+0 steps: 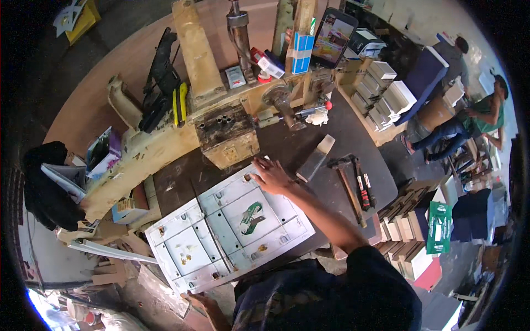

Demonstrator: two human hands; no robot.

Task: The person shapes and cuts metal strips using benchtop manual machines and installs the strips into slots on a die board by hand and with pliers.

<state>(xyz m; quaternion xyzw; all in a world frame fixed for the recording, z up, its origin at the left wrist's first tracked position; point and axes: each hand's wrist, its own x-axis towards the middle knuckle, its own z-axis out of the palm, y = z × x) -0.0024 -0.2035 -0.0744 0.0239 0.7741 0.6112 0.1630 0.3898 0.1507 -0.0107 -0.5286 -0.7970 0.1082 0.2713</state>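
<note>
A white rectangular panel (190,237) lies slanted over the near edge of the dark worktable. Thin raised lines divide its face into squares, with small holes and several brownish fittings. A green and white piece (252,218) shows on its right half. My right hand (270,175) rests at the panel's far right corner, fingers spread, close to a wooden block with holes (227,135). My left hand (201,304) is at the near left corner, its fingers curled against the edge and partly hidden.
Right of the panel lie a flat wooden-tipped tool (316,159), a hammer (350,193) and red-and-black handled tools (364,190). A yellow cutter (180,105) and a black power tool (160,80) are on the far ledge. Stacked boxes (381,96) and two people are at right.
</note>
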